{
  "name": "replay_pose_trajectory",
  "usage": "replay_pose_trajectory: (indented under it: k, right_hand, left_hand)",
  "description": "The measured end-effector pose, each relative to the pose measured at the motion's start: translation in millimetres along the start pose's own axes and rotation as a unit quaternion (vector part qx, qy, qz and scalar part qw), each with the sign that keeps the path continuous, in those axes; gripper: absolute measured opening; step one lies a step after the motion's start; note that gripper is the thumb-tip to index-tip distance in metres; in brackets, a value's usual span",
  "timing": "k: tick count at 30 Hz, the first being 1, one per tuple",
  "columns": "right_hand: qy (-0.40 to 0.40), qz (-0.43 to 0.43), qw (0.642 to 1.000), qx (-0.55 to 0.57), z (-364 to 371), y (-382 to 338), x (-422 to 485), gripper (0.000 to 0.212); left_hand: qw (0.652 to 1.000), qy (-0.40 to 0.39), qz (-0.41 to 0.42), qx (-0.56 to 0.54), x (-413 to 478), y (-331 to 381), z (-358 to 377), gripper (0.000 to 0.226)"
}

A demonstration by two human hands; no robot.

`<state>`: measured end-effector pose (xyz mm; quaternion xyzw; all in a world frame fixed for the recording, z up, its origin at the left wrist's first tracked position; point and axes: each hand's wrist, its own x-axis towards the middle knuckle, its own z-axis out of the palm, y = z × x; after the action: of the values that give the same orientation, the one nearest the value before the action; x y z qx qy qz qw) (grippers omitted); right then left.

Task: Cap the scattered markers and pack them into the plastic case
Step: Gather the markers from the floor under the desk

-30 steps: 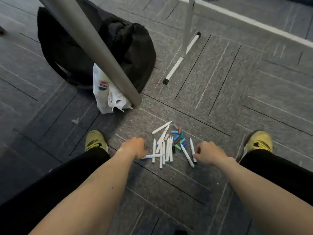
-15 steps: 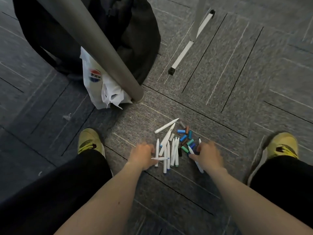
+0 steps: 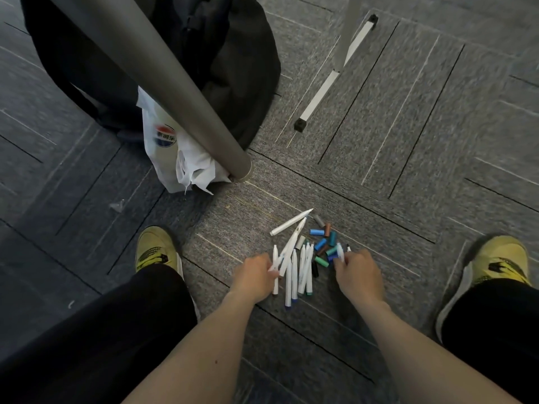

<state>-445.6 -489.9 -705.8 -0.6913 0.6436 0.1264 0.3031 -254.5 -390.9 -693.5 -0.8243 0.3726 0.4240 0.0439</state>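
Observation:
Several white uncapped markers (image 3: 294,272) lie in a loose bundle on the grey carpet between my feet. To their right sits a heap of loose caps (image 3: 323,243) in blue, teal, brown, grey and black. My left hand (image 3: 253,277) is at the left edge of the bundle, fingers curled around one white marker (image 3: 275,265). My right hand (image 3: 357,272) is just right of the caps and pinches a white marker (image 3: 340,252) that points upward. No plastic case is in view.
A thick grey table leg (image 3: 175,91) slants down to the carpet just beyond the markers. A white plastic bag (image 3: 178,158) and a black backpack (image 3: 227,62) sit behind it. A white metal stand foot (image 3: 320,91) lies further right. My yellow shoes (image 3: 156,249) (image 3: 501,260) flank the pile.
Both hands closed in on the pile. My left hand took up a marker from the bundle's left edge; my right hand raised its marker more upright beside the caps. The camera tilted down.

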Motion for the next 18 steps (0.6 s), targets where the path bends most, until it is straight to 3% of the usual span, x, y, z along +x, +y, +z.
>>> replay_pose_trajectory:
  k: [7,9,14,18]
  right_hand:
    - [0.069,0.078,0.986,0.127,-11,8,7,0.024]
    - [0.049,0.081,0.988,0.125,-9,11,8,0.025]
    - [-0.009,0.109,0.993,0.054,2,21,8,0.032]
    - [-0.019,0.122,0.991,0.054,2,20,11,0.032]
  left_hand:
    - [0.984,0.025,-0.076,-0.162,9,10,0,0.006]
    - [0.976,0.029,-0.094,-0.194,11,16,2,0.015]
    - [0.973,0.020,-0.132,-0.187,21,19,12,0.064]
    - [0.976,0.029,-0.135,-0.165,24,21,12,0.066]
